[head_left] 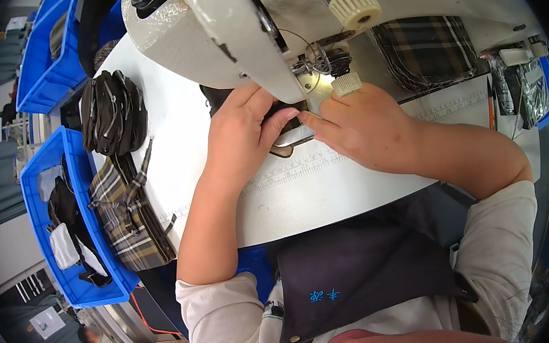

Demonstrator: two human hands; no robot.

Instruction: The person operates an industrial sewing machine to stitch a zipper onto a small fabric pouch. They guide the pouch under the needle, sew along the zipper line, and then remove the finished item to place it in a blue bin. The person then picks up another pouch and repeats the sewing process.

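Under the head of a white sewing machine (206, 34), both my hands meet at a dark fabric piece (291, 121), mostly covered by my fingers and the machine. My left hand (238, 135) is closed on it, the thumb pointing right and the fingers reaching under the machine head. From the right, my right hand (371, 131) pinches its edge with thumb and forefinger close to the left thumb. A small brown-edged flap (282, 151) shows below the fingers. The needle and presser foot are hidden behind the machine head.
Dark zippered pouches (113, 113) and plaid fabric pieces (125, 214) lie on the left, beside a blue bin (89, 285) of cut parts. Plaid panels (426, 52) lie right of the machine. A printed ruler (314, 164) crosses the white table (291, 206); pens (492, 105) lie far right.
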